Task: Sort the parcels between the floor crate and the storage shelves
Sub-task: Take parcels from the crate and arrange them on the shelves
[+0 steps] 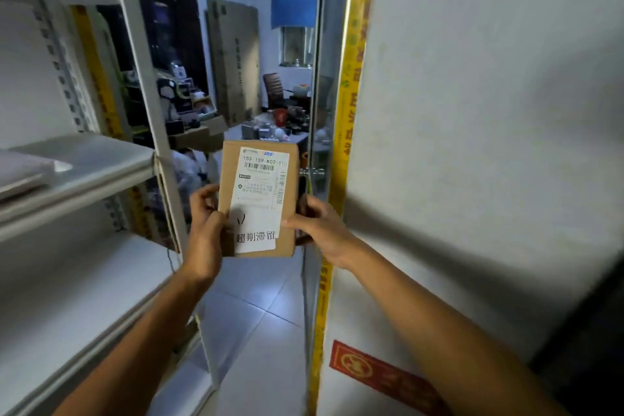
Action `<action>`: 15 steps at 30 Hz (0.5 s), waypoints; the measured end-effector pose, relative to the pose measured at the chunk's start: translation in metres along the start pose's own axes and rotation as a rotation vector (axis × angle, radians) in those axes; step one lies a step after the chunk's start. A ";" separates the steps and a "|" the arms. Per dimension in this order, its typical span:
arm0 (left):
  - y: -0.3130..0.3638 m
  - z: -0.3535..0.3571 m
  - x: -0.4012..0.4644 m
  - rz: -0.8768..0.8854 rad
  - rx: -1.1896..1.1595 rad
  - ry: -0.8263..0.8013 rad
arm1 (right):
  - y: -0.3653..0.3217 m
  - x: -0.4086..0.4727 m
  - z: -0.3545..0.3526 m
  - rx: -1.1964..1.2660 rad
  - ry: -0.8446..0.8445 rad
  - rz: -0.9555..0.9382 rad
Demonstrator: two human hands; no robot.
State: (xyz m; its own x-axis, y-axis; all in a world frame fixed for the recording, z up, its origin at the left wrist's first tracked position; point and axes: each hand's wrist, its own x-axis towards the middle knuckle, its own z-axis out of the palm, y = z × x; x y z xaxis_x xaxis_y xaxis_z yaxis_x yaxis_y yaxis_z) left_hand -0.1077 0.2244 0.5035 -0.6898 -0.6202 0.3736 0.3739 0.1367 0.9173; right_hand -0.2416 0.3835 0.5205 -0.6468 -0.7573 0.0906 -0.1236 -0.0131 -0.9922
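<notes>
A small brown cardboard parcel [289,179] with a white shipping label is held upright in front of me, label facing me. My left hand [206,230] grips its lower left edge, thumb on the front. My right hand [319,230] grips its lower right edge, thumb on the label. White metal storage shelves [84,165] stand on my left; a flat pale parcel [23,169] lies on the middle shelf. The floor crate is out of view.
A white panel with yellow taped edge [472,145] fills the right side, close to my right arm. A tiled floor aisle [256,331] runs ahead between shelves and panel. Beyond are a table with small items [270,132], cardboard sheets [233,57] and a chair [273,88].
</notes>
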 end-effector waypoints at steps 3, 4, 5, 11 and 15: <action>-0.007 0.042 -0.004 -0.008 -0.085 -0.156 | -0.009 -0.036 -0.038 -0.041 0.094 0.000; -0.009 0.056 -0.007 0.003 -0.097 -0.179 | -0.012 -0.049 -0.048 -0.051 0.123 -0.001; -0.012 0.071 -0.011 0.009 -0.126 -0.173 | -0.014 -0.061 -0.058 -0.071 0.152 -0.009; -0.042 0.111 -0.038 -0.083 -0.326 -0.109 | -0.016 -0.108 -0.082 -0.428 0.238 -0.094; -0.036 0.138 -0.035 -0.123 -0.304 -0.221 | -0.016 -0.128 -0.104 -0.454 0.326 -0.068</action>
State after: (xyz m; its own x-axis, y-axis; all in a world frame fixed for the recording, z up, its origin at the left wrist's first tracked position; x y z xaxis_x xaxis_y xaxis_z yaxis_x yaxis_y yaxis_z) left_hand -0.1825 0.3484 0.4765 -0.8453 -0.4321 0.3143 0.4239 -0.1843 0.8868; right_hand -0.2352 0.5489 0.5332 -0.8161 -0.5229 0.2459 -0.4378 0.2818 -0.8538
